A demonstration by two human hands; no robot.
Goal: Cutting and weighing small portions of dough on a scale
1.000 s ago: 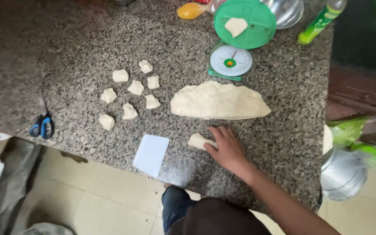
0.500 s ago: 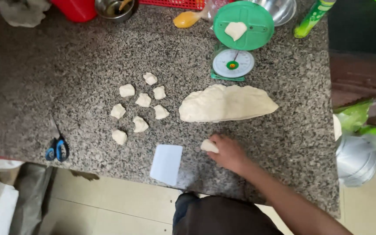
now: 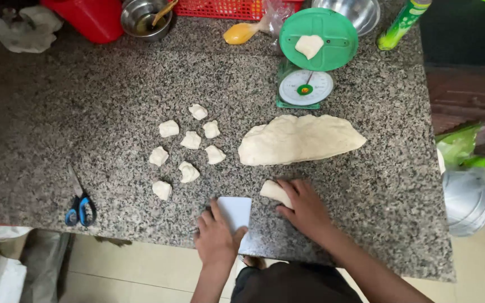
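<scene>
**Two hands at the near edge of the desk, one on a white scraper, one on a strip of dough**

The left hand (image 3: 215,240) is lying on a white flat scraper (image 3: 237,213) at the front edge of the speckled granite desk (image 3: 85,101) — fingers spread over its left side and lower corner, pressing it flat rather than gripping it. The right hand (image 3: 304,206) is sitting just beside it, palm down, fingers loosely curled over a small dough strip (image 3: 271,191) that is poking out to the left of the fingertips. The two hands are apart, with the scraper's right edge between them.

Just beyond the right hand, a large dough mass (image 3: 301,139) is lying long and low across the middle of the desk. To its left, eight small cut dough pieces (image 3: 191,140) are sitting in a loose cluster, each apart from the next.

Behind the dough mass, a green kitchen scale (image 3: 310,67) is standing with a single dough piece (image 3: 309,46) resting on its round pan. Blue-handled scissors (image 3: 79,207) are lying well to the left, near the front edge. Along the far edge are standing a red container (image 3: 88,19), a small steel bowl (image 3: 141,19) with a utensil in it, a red mesh basket (image 3: 225,8), a larger steel bowl (image 3: 357,11) and a green bottle (image 3: 402,25) — all well apart from the hands.
</scene>
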